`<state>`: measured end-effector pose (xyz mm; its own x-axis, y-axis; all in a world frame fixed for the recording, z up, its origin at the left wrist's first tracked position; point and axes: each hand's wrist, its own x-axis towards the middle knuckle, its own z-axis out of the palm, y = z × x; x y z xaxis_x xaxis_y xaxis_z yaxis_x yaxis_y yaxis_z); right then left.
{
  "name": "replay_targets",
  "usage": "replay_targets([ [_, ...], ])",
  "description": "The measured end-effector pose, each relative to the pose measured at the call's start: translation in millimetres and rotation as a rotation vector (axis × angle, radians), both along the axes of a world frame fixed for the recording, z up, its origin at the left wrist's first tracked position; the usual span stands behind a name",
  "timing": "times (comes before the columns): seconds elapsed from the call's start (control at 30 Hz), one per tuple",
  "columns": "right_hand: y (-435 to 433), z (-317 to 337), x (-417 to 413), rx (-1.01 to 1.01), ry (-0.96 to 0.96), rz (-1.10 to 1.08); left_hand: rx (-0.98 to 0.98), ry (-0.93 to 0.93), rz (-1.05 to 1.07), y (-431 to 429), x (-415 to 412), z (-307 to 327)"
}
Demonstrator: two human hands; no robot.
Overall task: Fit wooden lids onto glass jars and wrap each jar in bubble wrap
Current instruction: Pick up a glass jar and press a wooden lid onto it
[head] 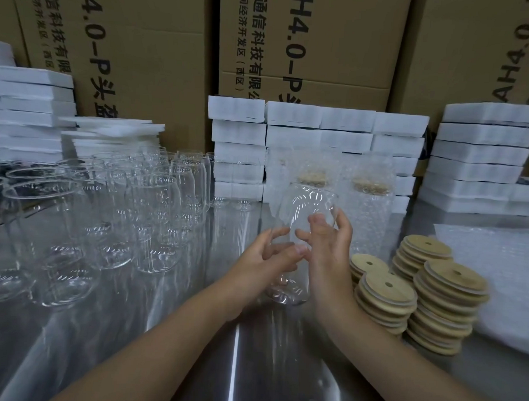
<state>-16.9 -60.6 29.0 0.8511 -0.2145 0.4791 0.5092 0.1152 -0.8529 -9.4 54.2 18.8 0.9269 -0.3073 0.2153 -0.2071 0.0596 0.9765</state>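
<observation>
The left hand (263, 261) grips a tilted glass jar (305, 202) low down, fingers curled; the right hand (330, 254) holds its side. Wooden lids (447, 299) stand near.

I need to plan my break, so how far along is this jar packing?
Done: two bubble-wrapped lidded jars at the back. In hand: left hand and right hand hold a clear glass jar, no lid yet. Remaining: many bare glass jars, stacks of round wooden lids, bubble wrap sheets.

Cardboard boxes (161, 44) behind foam stacks (290, 134)
</observation>
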Motion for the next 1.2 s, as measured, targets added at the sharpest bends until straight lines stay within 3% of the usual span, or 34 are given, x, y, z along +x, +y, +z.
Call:
replay_targets([
  [0.13, -2, 2, 3, 0.039, 0.018, 0.113, -0.087, 0.062, -0.035, -1, 0, 3],
  [0.23, -4, 9, 4, -0.055, 0.141, 0.111, -0.197, 0.124, -0.026, -2, 3, 4],
  [0.3, -9, 19, 2, -0.293, 0.171, -0.003, -0.267, 0.138, 0.023, -1, 5, 7],
  [0.43, -37, 40, 0, -1.107, 0.027, -0.377, -0.329, 0.153, 0.142, 3, 8, 7],
  [0.57, -69, 56, 3, -1.425, 0.194, -0.550, -0.434, 0.255, 0.147, 6, 12, 5],
  [0.67, -85, 57, 6, -1.599, 0.414, -0.521, -0.450, 0.250, 0.153, 7, 12, 5],
  [0.9, -87, 48, 15, -1.779, 0.582, -0.361, -0.254, 0.190, 0.139, 6, 3, 5],
  [1.2, -90, 45, 21, -1.753, 0.634, -0.373, -0.122, 0.116, 0.152, 3, 4, -1],
])
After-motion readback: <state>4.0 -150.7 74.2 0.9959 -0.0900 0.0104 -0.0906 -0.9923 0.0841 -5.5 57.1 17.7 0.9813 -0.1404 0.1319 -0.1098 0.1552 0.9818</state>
